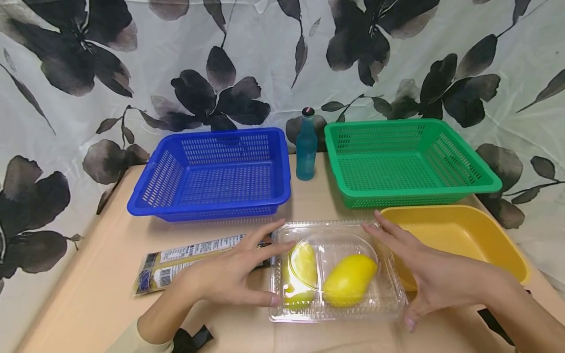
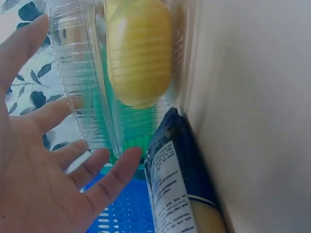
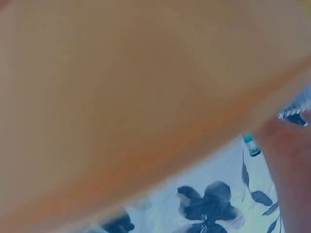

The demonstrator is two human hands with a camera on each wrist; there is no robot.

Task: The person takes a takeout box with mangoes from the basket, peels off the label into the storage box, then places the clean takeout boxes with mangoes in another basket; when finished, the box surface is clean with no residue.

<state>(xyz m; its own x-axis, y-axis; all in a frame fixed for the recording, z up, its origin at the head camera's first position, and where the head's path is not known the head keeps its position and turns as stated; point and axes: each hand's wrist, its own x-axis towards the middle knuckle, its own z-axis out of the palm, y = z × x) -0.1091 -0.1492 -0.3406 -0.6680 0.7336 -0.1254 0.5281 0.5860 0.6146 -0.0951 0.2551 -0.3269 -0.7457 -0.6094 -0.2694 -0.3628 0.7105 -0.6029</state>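
A clear plastic clamshell box (image 1: 337, 316) sits closed on the table in the head view. Through its lid show a smooth yellow mango-like fruit (image 1: 350, 280) on the right and a paler yellow-green fruit (image 1: 300, 274) on the left. My left hand (image 1: 234, 269) is spread at the box's left side, fingertips right at its edge. At the right side my right hand (image 1: 434, 269) is also spread, its fingers reaching over the far corner and the thumb low by the near corner. In the left wrist view, the left fingers (image 2: 121, 167) are extended beside the ribbed box wall.
Left of the box lies a long labelled packet (image 1: 185, 264) with pale yellow contents, partly behind my left hand. Behind stand a blue basket (image 1: 220, 212), a blue bottle (image 1: 306, 152) and a green basket (image 1: 415, 193). A yellow tray (image 1: 459, 230) is partly under my right hand.
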